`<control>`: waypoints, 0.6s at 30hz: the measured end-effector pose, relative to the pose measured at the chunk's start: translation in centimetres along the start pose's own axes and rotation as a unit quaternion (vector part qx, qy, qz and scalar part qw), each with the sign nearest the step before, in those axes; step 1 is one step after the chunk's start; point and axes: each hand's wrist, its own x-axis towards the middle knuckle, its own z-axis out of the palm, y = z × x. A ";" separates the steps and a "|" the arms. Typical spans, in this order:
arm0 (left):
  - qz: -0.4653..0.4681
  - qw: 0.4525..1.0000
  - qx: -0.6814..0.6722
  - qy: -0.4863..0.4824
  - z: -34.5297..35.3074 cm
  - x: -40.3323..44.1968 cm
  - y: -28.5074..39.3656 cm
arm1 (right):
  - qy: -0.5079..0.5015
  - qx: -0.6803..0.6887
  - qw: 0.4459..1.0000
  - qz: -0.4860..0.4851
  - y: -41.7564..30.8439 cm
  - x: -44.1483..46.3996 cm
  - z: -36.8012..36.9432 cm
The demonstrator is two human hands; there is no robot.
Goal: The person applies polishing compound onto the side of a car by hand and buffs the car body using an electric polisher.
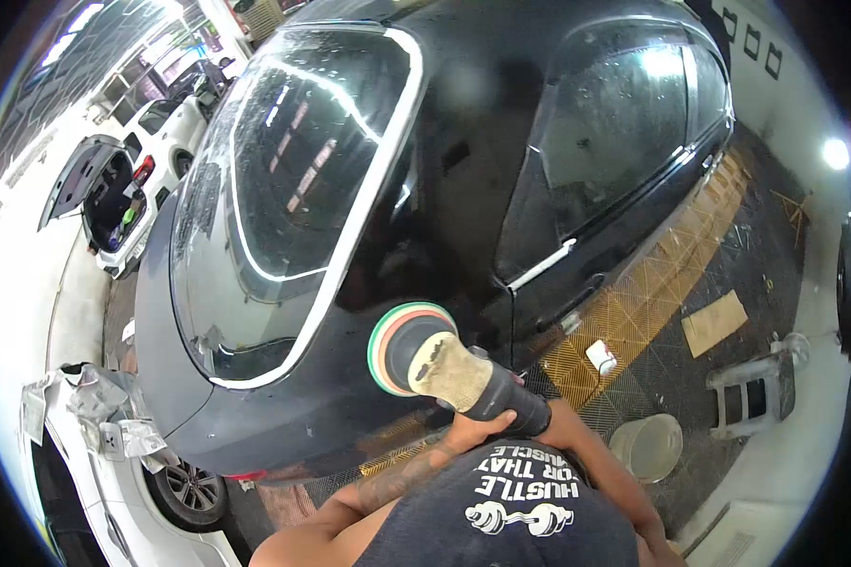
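A dual-handed polisher with a worn tan head cover and black body lies across the middle of the view. Its round foam pad, layered green, white and orange, rests against the rear side panel of a black car. My left hand is closed around the polisher's body, thumb on top. Beside the tool's rear end, my right hand grips it from the right, with most of its fingers hidden under it. White masking tape edges the car's rear window.
White cars stand at left, one with newspaper on it. To the right are a bucket, a grey step stool, flat cardboard and a white bottle-like item on floor grating.
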 end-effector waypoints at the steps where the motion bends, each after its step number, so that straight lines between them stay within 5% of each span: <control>1: 0.007 1.000 0.013 0.002 0.2 0.3 -0.4 | -0.023 -0.016 1.000 -0.005 0.3 0.0 -0.2; 8: -0.005 0.990 0.141 -0.009 1.0 5.1 -0.8 | 0.128 0.073 0.989 0.027 -0.6 -1.6 -0.4; 12: 0.012 0.990 0.136 0.017 1.8 3.8 -1.2 | 0.039 -0.010 0.997 0.062 -0.4 -1.1 -2.5; 18: -0.002 0.988 0.152 -0.004 1.9 6.5 -0.9 | 0.055 0.071 0.996 0.000 2.2 0.8 -2.1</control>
